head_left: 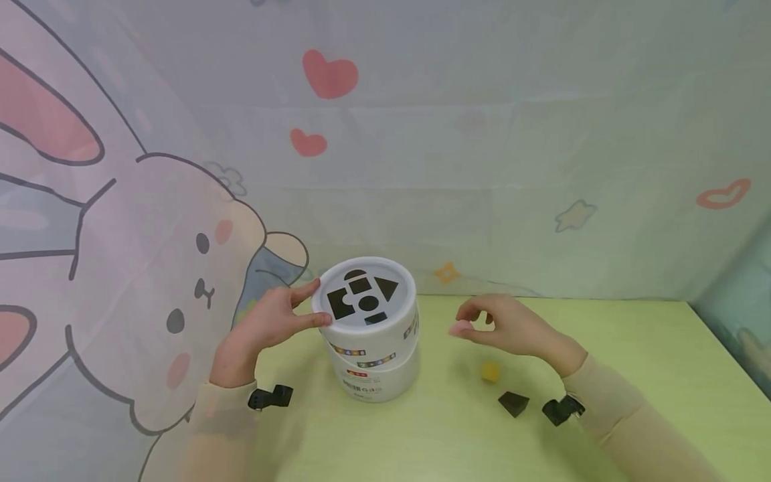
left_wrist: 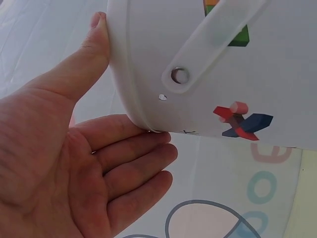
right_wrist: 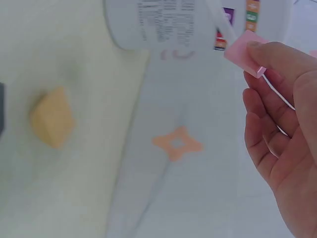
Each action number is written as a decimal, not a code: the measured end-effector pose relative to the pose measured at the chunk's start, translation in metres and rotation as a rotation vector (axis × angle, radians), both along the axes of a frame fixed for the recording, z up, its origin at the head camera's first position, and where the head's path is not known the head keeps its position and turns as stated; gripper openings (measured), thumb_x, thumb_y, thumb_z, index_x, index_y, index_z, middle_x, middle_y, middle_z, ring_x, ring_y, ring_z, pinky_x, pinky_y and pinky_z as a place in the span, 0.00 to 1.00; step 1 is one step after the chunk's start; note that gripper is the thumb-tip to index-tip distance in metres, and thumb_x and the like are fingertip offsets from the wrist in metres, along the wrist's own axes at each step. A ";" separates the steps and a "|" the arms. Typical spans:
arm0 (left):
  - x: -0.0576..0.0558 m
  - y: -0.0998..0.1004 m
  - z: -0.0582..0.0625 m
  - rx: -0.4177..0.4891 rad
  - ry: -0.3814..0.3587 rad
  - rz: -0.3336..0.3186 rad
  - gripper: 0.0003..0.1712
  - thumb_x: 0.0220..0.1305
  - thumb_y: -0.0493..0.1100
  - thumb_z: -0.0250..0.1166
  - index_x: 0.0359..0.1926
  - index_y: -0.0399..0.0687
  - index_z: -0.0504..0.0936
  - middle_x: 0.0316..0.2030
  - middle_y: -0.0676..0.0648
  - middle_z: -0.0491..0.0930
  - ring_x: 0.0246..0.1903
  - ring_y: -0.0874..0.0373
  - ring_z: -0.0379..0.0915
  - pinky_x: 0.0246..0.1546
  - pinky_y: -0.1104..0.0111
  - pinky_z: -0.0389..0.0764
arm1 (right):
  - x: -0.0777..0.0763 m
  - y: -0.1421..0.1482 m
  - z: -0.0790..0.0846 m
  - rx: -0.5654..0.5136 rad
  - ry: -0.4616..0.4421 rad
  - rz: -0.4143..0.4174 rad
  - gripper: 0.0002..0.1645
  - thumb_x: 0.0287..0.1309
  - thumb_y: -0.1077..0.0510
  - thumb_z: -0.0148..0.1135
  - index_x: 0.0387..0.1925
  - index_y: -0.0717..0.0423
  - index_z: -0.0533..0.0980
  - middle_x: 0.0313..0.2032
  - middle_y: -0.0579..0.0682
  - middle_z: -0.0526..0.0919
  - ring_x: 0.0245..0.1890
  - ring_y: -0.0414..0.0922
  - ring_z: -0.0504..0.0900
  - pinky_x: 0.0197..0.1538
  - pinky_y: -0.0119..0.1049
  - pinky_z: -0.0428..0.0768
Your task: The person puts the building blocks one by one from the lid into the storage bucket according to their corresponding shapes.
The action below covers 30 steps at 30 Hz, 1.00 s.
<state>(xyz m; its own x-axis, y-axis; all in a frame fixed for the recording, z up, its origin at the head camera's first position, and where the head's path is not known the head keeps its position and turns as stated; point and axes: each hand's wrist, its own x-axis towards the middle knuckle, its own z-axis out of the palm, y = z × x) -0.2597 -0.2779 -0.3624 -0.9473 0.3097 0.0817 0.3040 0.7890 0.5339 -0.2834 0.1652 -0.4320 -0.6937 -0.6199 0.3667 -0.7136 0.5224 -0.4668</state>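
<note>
A white bucket stands upright on the table, its lid cut with dark shaped holes, among them a triangle, a circle and a square. My left hand holds the bucket at the lid's left rim, thumb and index finger spread around the edge. In the left wrist view the other fingers lie close together beside the bucket wall. To the right of the bucket, my right hand pinches a small pink block between thumb and fingers, above the table. The right wrist view shows the block's flat face and one edge.
On the yellow-green table, a yellow block and a dark angular block lie below my right hand. A pale handle runs along the bucket's side. Behind the table hangs a cloth printed with a rabbit and hearts.
</note>
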 end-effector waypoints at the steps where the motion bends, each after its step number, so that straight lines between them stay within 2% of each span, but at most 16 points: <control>1: 0.000 0.000 0.000 -0.002 0.002 0.000 0.55 0.64 0.65 0.77 0.80 0.42 0.66 0.71 0.32 0.73 0.68 0.41 0.73 0.55 0.49 0.77 | 0.000 0.000 0.006 -0.014 0.015 -0.001 0.09 0.65 0.46 0.78 0.43 0.38 0.85 0.39 0.29 0.84 0.42 0.36 0.82 0.44 0.45 0.83; 4: 0.000 0.001 0.002 -0.011 0.008 0.000 0.55 0.64 0.65 0.77 0.80 0.43 0.66 0.67 0.31 0.77 0.58 0.45 0.77 0.49 0.53 0.75 | 0.000 -0.001 0.023 -0.066 0.059 0.030 0.09 0.64 0.51 0.80 0.43 0.38 0.86 0.40 0.29 0.86 0.41 0.35 0.83 0.43 0.44 0.83; 7: 0.000 0.002 0.002 -0.021 0.009 0.001 0.55 0.64 0.65 0.76 0.80 0.43 0.66 0.67 0.30 0.77 0.55 0.46 0.77 0.47 0.53 0.75 | -0.002 -0.004 0.036 -0.110 0.100 0.080 0.10 0.63 0.54 0.80 0.44 0.38 0.88 0.40 0.29 0.87 0.40 0.35 0.83 0.42 0.41 0.81; 10: 0.001 0.001 0.001 -0.026 0.008 0.005 0.55 0.64 0.66 0.76 0.80 0.43 0.66 0.70 0.31 0.73 0.59 0.45 0.77 0.48 0.53 0.76 | -0.005 -0.011 0.046 -0.143 0.133 0.120 0.11 0.63 0.53 0.80 0.45 0.37 0.88 0.40 0.28 0.88 0.39 0.36 0.84 0.41 0.38 0.80; 13: 0.001 0.001 0.001 -0.025 0.006 0.006 0.55 0.63 0.66 0.76 0.80 0.43 0.66 0.69 0.30 0.74 0.61 0.43 0.77 0.49 0.52 0.76 | -0.006 -0.020 0.055 -0.171 0.140 0.141 0.10 0.62 0.53 0.81 0.45 0.37 0.90 0.40 0.29 0.89 0.38 0.39 0.85 0.41 0.38 0.81; 17: 0.000 0.000 0.002 -0.033 0.010 0.005 0.56 0.63 0.66 0.76 0.80 0.43 0.66 0.68 0.30 0.76 0.59 0.44 0.77 0.48 0.53 0.76 | -0.010 -0.032 0.064 -0.173 0.122 0.123 0.14 0.63 0.52 0.80 0.49 0.45 0.90 0.42 0.34 0.89 0.42 0.42 0.86 0.42 0.40 0.82; 20: -0.001 0.000 0.003 -0.043 0.010 0.008 0.56 0.63 0.66 0.76 0.81 0.43 0.66 0.70 0.31 0.74 0.58 0.45 0.77 0.48 0.53 0.77 | -0.016 -0.042 0.069 -0.168 0.089 0.096 0.17 0.64 0.50 0.79 0.53 0.49 0.88 0.44 0.36 0.89 0.44 0.41 0.85 0.44 0.41 0.82; 23: -0.001 0.001 0.003 -0.049 0.005 0.013 0.56 0.63 0.67 0.76 0.81 0.44 0.65 0.71 0.31 0.73 0.57 0.46 0.77 0.47 0.53 0.76 | -0.022 -0.051 0.069 -0.177 0.061 0.079 0.16 0.64 0.48 0.79 0.51 0.47 0.89 0.43 0.35 0.89 0.43 0.38 0.84 0.44 0.43 0.82; 27: 0.000 0.002 0.003 -0.057 0.003 0.018 0.56 0.63 0.68 0.76 0.81 0.44 0.65 0.72 0.32 0.72 0.62 0.43 0.77 0.50 0.51 0.77 | -0.029 -0.062 0.068 -0.194 0.027 0.070 0.15 0.65 0.46 0.78 0.50 0.46 0.90 0.42 0.34 0.89 0.43 0.39 0.84 0.44 0.43 0.82; 30: 0.000 0.002 0.003 -0.058 0.003 0.017 0.56 0.63 0.68 0.76 0.81 0.43 0.65 0.72 0.33 0.72 0.67 0.41 0.74 0.53 0.49 0.78 | -0.034 -0.070 0.067 -0.199 0.009 0.061 0.18 0.65 0.46 0.78 0.51 0.49 0.90 0.43 0.35 0.89 0.44 0.41 0.85 0.45 0.42 0.82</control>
